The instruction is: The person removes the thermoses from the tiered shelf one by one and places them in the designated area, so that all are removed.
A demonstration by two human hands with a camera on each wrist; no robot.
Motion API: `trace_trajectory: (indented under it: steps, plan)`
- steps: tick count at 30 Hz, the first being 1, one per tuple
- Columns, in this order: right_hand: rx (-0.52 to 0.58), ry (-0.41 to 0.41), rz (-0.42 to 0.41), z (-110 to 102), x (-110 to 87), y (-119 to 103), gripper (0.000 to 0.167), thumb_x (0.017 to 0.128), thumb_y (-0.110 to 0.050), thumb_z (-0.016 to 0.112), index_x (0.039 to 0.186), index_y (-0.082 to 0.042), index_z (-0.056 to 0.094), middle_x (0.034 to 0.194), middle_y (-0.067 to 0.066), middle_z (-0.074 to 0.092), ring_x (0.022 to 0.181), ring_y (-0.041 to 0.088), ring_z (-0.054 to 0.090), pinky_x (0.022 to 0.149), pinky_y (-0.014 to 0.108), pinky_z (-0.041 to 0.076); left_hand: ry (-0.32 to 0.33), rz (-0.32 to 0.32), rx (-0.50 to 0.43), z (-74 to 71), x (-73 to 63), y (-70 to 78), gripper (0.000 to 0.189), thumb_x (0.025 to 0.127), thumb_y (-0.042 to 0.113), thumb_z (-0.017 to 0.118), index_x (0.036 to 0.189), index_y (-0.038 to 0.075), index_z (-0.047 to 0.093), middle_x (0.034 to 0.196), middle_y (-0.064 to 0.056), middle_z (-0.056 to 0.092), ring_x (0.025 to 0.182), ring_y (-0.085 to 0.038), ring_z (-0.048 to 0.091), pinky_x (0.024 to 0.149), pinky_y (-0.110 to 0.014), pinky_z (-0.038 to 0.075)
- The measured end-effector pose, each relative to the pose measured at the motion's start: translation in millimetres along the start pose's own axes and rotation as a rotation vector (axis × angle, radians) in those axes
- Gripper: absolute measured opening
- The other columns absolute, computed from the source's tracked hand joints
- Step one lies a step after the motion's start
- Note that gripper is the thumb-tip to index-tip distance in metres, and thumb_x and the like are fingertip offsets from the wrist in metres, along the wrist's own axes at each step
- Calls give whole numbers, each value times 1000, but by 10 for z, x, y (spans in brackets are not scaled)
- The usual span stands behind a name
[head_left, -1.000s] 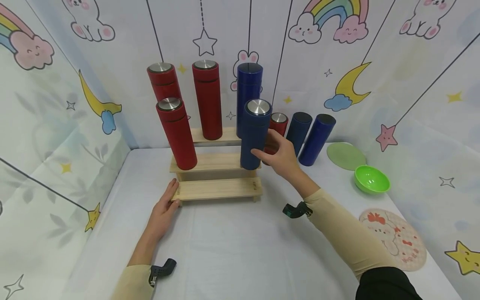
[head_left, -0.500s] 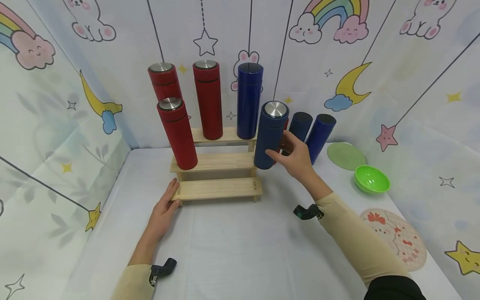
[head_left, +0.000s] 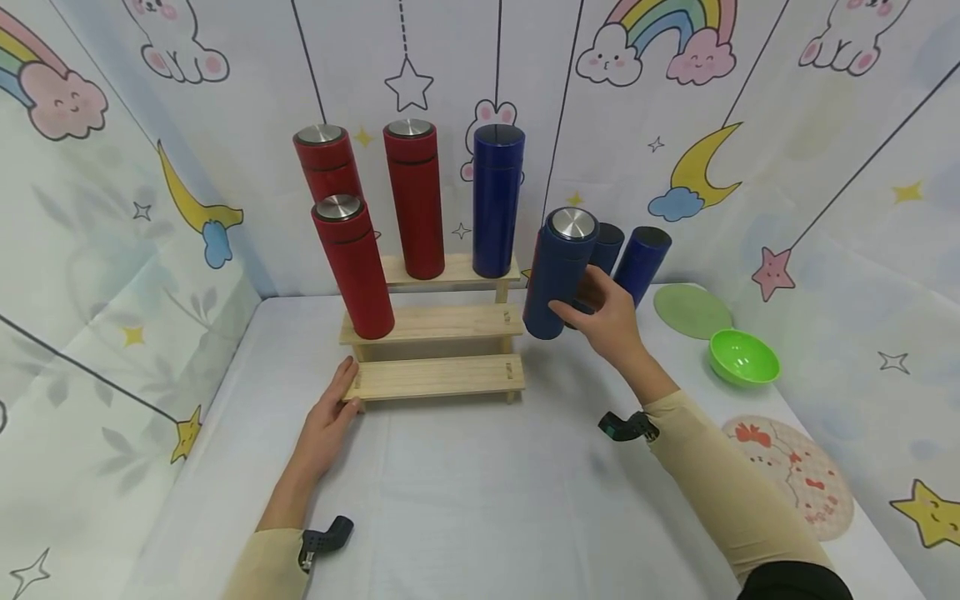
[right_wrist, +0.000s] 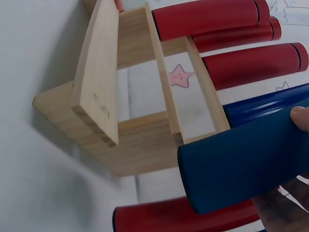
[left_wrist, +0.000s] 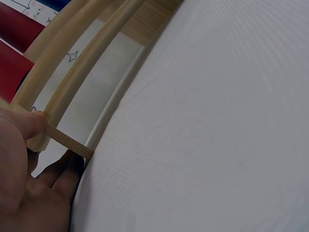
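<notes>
My right hand [head_left: 603,317] grips a dark blue thermos [head_left: 558,275] with a silver lid, held upright just right of a three-tier wooden rack [head_left: 435,379]. In the right wrist view, the base of this thermos [right_wrist: 236,159] appears apart from the rack's planks. My left hand [head_left: 330,421] holds the left end of the rack's lowest tier, its thumb on the plank [left_wrist: 72,82] in the left wrist view. One red thermos [head_left: 354,271] stands on the middle tier's left. Along the top tier are two red thermoses, including the central one [head_left: 415,204], and a blue thermos [head_left: 497,204].
Behind the held thermos stand a dark blue thermos [head_left: 609,243], a brighter blue one [head_left: 643,258] and a red thermos [right_wrist: 188,217], mostly hidden in the head view. To the right lie a green mat [head_left: 692,312], a green bowl [head_left: 744,360] and a round patterned mat [head_left: 817,492].
My right hand has carried the dark blue thermos rightward, from over the middle tier's right end to beside the rack. My left hand has stayed on the rack.
</notes>
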State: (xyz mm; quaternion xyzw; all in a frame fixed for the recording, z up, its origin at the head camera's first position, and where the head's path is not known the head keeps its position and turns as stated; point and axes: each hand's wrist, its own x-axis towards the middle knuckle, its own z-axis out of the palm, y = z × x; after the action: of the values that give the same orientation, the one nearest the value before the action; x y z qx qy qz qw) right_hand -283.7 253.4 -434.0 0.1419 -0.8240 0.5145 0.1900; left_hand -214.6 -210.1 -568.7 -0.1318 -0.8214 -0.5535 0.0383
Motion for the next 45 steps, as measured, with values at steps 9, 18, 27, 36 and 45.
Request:
trace_trajectory:
  steps: [9, 18, 27, 36, 45]
  plan:
    - [-2, 0, 81, -4, -116, 248, 69, 95, -20, 88, 156, -12, 57, 146, 10, 67, 131, 31, 66, 113, 46, 52, 1, 5, -3, 0, 6, -21, 62, 112, 4, 56, 170, 8, 35, 180, -9, 20, 165, -31, 16, 116, -5, 20]
    - [42, 13, 139, 76, -225, 467, 72, 94, -21, 89, 157, -12, 55, 146, 12, 66, 131, 32, 65, 113, 49, 52, 4, -10, 15, -6, 10, -29, 62, 112, 3, 56, 170, 9, 36, 180, -8, 20, 165, -30, 17, 115, -4, 19]
    - [58, -5, 184, 174, -320, 603, 72, 94, -31, 89, 155, -10, 56, 145, 12, 66, 132, 31, 64, 115, 49, 50, -1, 0, -5, -8, 13, -48, 62, 112, 2, 56, 170, 9, 36, 180, -9, 20, 165, -30, 16, 116, -5, 20]
    - [35, -15, 189, 225, -382, 705, 72, 95, -30, 89, 155, -9, 56, 146, 15, 65, 133, 33, 63, 113, 51, 51, 1, 57, -20, -4, 10, -38, 59, 114, 6, 55, 169, 4, 35, 179, -14, 19, 165, -33, 13, 117, -7, 22]
    - [50, -30, 188, 242, -392, 770, 72, 96, -20, 87, 158, -6, 52, 149, 20, 62, 135, 40, 61, 113, 56, 50, 2, 36, -8, 6, 10, -35, 60, 113, 5, 56, 169, 6, 36, 179, -12, 20, 165, -32, 15, 116, -5, 22]
